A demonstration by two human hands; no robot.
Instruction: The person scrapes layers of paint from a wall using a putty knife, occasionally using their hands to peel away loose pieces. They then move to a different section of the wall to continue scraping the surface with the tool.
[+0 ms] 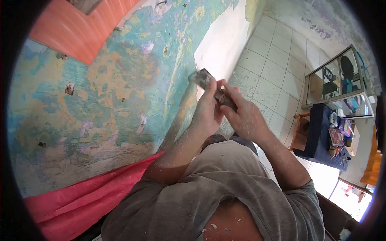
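Observation:
Both hands are closed on a dusty paint scraper (204, 78), its flat grey blade tilted up and left towards the wall. Fingers of my left hand (207, 110) wrap the part near the blade, with the thumb lying along it. Lower down, my right hand (246, 117) grips the handle, which is partly hidden by the fingers. Right beside the blade is the wall (132, 92), covered in patchy turquoise, yellow and bare paint. A smooth white strip (221, 40) runs up the wall past the blade. Pale flakes and dust cling to both forearms.
Pale floor tiles (273, 60) with scattered flakes stretch to the right. A glass display case (333, 78) stands there, beside a dark-covered table (321, 132) holding boxes and small goods. A pink cloth (96, 188) hangs at lower left; an orange panel (76, 30) covers the upper left wall.

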